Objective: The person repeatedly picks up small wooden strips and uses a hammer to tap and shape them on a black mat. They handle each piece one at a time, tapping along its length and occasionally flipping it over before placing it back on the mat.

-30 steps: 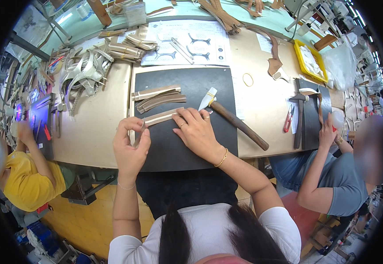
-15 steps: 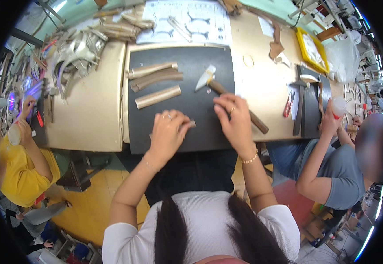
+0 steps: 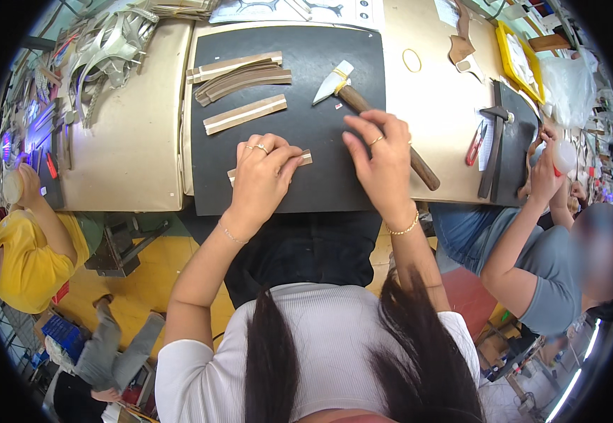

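My left hand [image 3: 262, 173] has its fingers bent over a brown strip with a pale line down its middle [image 3: 306, 158]; both ends of the strip stick out past the hand. My right hand [image 3: 382, 158] has thumb and fingers apart over the wooden handle of a hammer [image 3: 423, 169], hiding part of it; nothing shows between the fingertips. The hammer's pale head, wound with a yellow band, lies on the black mat [image 3: 306, 194]. Farther left on the mat are a single brown strip with a pale centre line [image 3: 244, 114] and a fanned stack of similar strips [image 3: 244, 81].
Cut leather-like pieces [image 3: 116, 49] heap up at the far left. On the right are a yellow tray [image 3: 518, 60], a second hammer [image 3: 491, 151], a red-handled cutting tool [image 3: 475, 143] and a yellow rubber band [image 3: 411, 60]. Co-workers sit on both sides, one holding a white container [image 3: 564, 156].
The view has shifted, so the mat and its contents sit higher in the picture. My left hand stays at the strip, and my right hand hovers by the hammer handle as before.
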A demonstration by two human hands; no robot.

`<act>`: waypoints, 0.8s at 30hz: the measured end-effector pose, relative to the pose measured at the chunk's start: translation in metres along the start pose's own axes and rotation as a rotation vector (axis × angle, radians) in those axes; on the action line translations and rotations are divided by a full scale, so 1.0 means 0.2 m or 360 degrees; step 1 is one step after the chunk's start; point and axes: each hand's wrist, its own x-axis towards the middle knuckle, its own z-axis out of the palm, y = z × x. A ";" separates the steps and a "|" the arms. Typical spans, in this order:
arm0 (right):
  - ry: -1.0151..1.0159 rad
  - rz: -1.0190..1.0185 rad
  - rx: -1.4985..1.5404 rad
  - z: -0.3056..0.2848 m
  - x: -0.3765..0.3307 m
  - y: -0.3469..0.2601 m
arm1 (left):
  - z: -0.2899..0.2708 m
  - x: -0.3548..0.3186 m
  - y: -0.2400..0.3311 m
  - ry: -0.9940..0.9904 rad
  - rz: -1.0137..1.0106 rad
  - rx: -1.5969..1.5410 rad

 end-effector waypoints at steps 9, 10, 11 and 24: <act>-0.0207 0.0192 -0.0290 0.13 0.20 0.10 | 0.01 -0.01 -0.01 0.0075 0.0395 0.0162; -0.0181 0.0155 -0.0302 0.14 0.21 0.10 | 0.01 0.00 -0.01 0.0080 0.0426 0.0199; -0.0157 0.0119 -0.0313 0.14 0.21 0.09 | 0.01 0.00 -0.01 0.0087 0.0460 0.0231; -0.0339 0.0085 0.0177 -0.10 -0.15 -0.17 | -0.02 0.02 -0.04 -0.0047 0.0788 0.0530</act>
